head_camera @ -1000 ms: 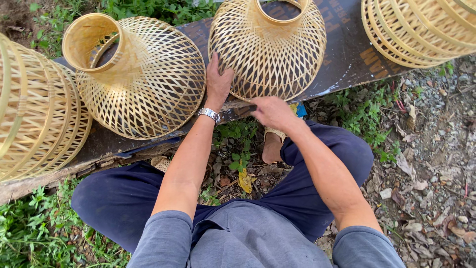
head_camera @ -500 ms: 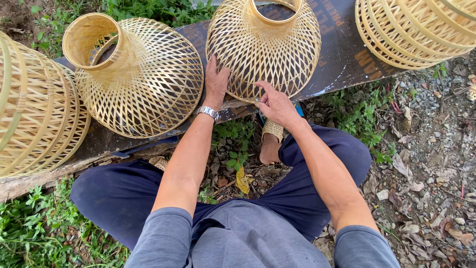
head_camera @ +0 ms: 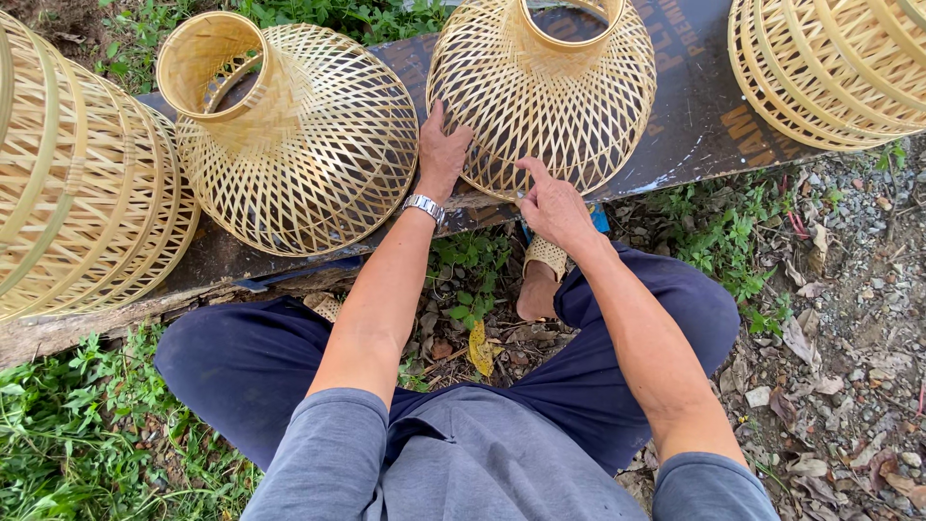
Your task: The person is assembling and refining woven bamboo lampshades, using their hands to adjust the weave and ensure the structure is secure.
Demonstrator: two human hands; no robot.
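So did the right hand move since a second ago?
Yes. The right hand slid up from the dark board's front edge onto the lower rim of the middle woven bamboo shade, toward the left hand resting there.

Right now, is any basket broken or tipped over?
None looks broken. The left woven basket lies tilted on the dark board, neck pointing sideways, while the basket under both hands stands upright.

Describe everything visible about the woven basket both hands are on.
The woven basket is pale bamboo in open diagonal lattice, bell-shaped, flaring from a narrow banded collar at top to a wide rim. It stands upright on the dark board. The left hand rests on its lower left side; the right hand touches its bottom rim.
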